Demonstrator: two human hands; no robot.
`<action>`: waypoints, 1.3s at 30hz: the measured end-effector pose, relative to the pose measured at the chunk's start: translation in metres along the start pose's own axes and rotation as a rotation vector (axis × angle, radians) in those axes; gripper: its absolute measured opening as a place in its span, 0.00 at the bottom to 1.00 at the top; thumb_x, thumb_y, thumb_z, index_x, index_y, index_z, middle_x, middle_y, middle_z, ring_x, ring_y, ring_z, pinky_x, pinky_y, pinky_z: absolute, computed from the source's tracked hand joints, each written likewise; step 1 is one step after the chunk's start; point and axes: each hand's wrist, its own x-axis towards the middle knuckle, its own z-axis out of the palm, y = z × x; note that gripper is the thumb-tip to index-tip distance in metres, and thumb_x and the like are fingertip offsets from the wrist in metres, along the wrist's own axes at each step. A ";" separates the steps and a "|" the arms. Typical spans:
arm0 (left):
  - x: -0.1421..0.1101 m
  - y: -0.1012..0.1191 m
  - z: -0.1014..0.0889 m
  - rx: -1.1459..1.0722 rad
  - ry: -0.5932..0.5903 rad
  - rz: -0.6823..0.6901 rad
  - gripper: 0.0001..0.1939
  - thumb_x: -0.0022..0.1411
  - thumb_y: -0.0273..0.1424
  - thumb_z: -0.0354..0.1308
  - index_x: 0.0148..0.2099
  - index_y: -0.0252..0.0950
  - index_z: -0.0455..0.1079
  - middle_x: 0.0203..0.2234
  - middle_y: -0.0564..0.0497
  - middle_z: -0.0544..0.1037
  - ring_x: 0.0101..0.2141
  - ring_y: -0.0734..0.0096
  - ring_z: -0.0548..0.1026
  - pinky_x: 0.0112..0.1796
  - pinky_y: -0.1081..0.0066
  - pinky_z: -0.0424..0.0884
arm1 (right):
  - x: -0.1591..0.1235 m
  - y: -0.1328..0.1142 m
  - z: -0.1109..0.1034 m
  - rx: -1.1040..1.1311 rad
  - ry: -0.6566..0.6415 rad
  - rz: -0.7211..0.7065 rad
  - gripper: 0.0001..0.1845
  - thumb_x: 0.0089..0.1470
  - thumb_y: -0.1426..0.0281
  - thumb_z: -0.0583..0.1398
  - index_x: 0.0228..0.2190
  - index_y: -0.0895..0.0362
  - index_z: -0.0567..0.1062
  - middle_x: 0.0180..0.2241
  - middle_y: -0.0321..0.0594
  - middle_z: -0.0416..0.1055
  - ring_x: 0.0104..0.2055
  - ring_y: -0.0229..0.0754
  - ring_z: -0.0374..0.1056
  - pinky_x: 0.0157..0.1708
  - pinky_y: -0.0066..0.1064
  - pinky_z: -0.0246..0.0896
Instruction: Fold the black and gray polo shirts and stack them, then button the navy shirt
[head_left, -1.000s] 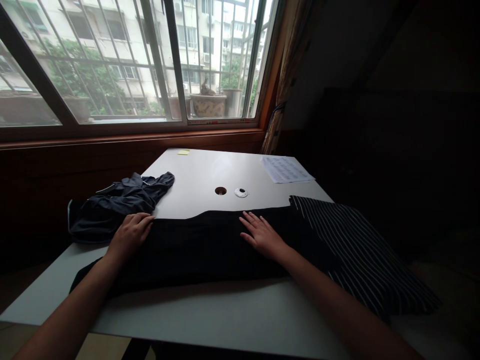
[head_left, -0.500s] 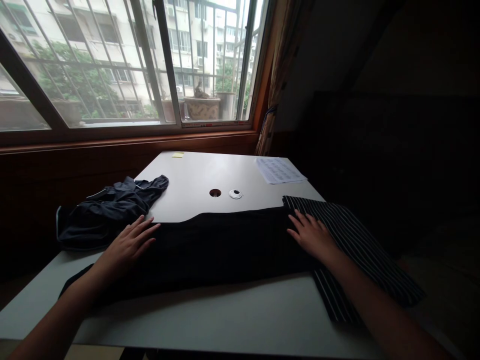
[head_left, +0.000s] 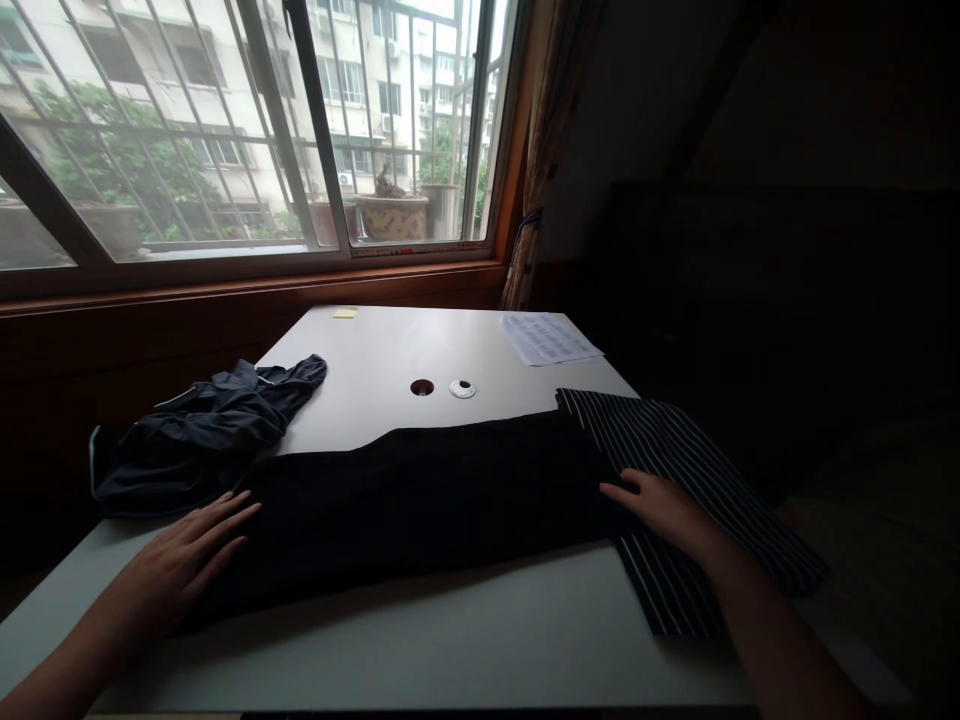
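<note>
A long black garment (head_left: 420,500), possibly folded trousers, lies stretched across the white table (head_left: 375,650). My left hand (head_left: 187,550) rests at its left end, palm down, with the fingers stretched out. At the other end, my right hand (head_left: 660,505) touches the cloth with thumb and forefinger apart; its other fingers are partly hidden. A black garment with white stripes (head_left: 697,460) lies on the right, partly beneath the black one and under my right forearm. Beyond my left hand sits a crumpled dark garment with pale piping (head_left: 202,430).
Printed sheets (head_left: 547,338) lie at the table's far right, and a yellow sticky note (head_left: 345,313) at the far left. A round cable hole (head_left: 422,388) has its white cover (head_left: 463,389) beside it. Behind stands a barred window (head_left: 405,130) with a curtain (head_left: 532,170).
My left hand has slid left and nearer along the black garment to its end. My right hand has shifted right, its fingers going from spread flat to partly curled. The view has turned slightly.
</note>
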 end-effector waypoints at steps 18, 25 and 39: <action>-0.019 0.004 -0.006 -0.171 0.067 -0.121 0.26 0.66 0.51 0.50 0.62 0.52 0.70 0.63 0.55 0.69 0.60 0.53 0.70 0.59 0.55 0.69 | -0.084 -0.304 0.065 0.096 0.098 -0.939 0.12 0.64 0.63 0.56 0.43 0.55 0.75 0.41 0.43 0.77 0.40 0.45 0.74 0.40 0.34 0.67; -0.018 0.009 -0.011 -0.177 0.057 -0.132 0.25 0.66 0.51 0.51 0.61 0.52 0.71 0.63 0.54 0.69 0.60 0.53 0.70 0.58 0.55 0.69 | -0.133 -0.302 0.122 -0.016 -0.261 -1.341 0.24 0.66 0.51 0.53 0.56 0.50 0.69 0.51 0.39 0.74 0.46 0.46 0.72 0.42 0.36 0.69; -0.016 0.012 -0.011 -0.150 0.077 -0.163 0.26 0.65 0.52 0.51 0.59 0.50 0.73 0.62 0.54 0.71 0.58 0.53 0.73 0.56 0.59 0.73 | -0.071 -0.185 0.114 0.023 -0.109 -0.642 0.35 0.62 0.74 0.58 0.66 0.45 0.55 0.55 0.46 0.61 0.40 0.44 0.71 0.40 0.37 0.72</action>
